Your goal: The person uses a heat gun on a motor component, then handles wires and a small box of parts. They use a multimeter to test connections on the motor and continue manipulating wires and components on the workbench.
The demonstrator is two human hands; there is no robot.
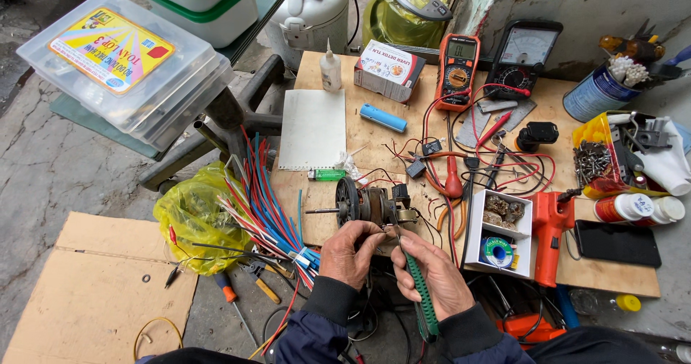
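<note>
Your left hand (350,252) grips the small motor (367,204) at the workbench (374,137) front edge. Your right hand (430,272) is closed on green-handled pliers (421,292), tip at the windings. Motor housing off, leads loose; work looks mid-way.

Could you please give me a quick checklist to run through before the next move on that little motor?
1. Motor held: ok, the left hand holds it from below at the bench edge.
2. Tool in hand: ok, the right hand holds a green-handled tool with its tip up at the motor.
3. Tip contact point: cannot tell, the fingers and the motor body hide it.
4. Loose wires clear of the work: not ok, red and black leads trail close beside the motor.
5. Meter within reach: ok, the orange multimeter lies at the back of the bench.
</note>
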